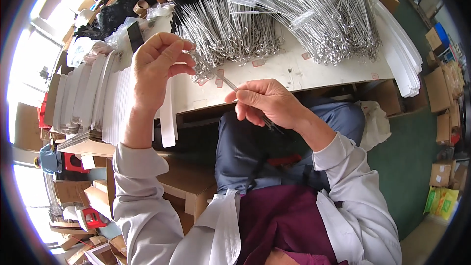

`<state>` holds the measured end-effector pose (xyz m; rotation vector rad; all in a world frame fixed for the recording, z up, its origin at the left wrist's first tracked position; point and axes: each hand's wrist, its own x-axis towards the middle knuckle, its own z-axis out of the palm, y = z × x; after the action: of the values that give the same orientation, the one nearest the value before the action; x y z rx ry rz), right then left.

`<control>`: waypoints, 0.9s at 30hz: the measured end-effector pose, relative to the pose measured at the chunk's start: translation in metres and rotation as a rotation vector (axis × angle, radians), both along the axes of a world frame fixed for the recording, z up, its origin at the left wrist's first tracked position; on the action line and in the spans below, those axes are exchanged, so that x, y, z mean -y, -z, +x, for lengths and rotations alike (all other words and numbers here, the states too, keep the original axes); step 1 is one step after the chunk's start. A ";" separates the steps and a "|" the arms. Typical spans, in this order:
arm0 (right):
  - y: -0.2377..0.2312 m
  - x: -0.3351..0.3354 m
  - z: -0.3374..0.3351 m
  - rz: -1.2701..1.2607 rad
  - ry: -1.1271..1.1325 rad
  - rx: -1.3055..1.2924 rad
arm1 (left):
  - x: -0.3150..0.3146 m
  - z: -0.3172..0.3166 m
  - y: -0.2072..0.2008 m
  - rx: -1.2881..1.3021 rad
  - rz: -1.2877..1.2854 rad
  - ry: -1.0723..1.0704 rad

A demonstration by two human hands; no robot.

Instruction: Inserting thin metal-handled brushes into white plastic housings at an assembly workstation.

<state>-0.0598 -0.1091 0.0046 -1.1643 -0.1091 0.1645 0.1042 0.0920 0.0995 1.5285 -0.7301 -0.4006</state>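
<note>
My right hand is closed round a few thin wire-handled brushes. Their metal stems slant up and left past my fingers, and dark bristle ends show below my palm. My left hand is raised near the looped ends of the stems, thumb and fingers pinched together. Something small and shiny shows at its fingertips, too small to make out. Just beyond lies a thick pile of black-bristled wire brushes, loops toward me. To its right is a heap of white-bristled wire brushes.
The pale table ends just above my knees. White folded card strips stand in a stack at the left, with more strips at the right edge. A dark flat phone-like object leans behind my left hand. Cardboard boxes line the right side.
</note>
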 end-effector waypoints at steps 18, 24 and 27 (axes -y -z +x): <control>0.043 0.061 -0.082 -0.528 0.324 -0.044 | 0.074 -0.027 0.083 -0.062 0.242 0.135; 0.045 0.068 -0.103 -0.567 0.355 -0.092 | 0.087 -0.036 0.096 -0.003 0.299 0.219; 0.046 0.075 -0.114 -0.582 0.365 -0.100 | 0.097 -0.044 0.096 -0.026 0.382 0.271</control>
<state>-0.1741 -0.1837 -0.0414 -1.7298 0.2569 -0.0769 0.0598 -0.0054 0.0035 1.7795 -0.8797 -0.7979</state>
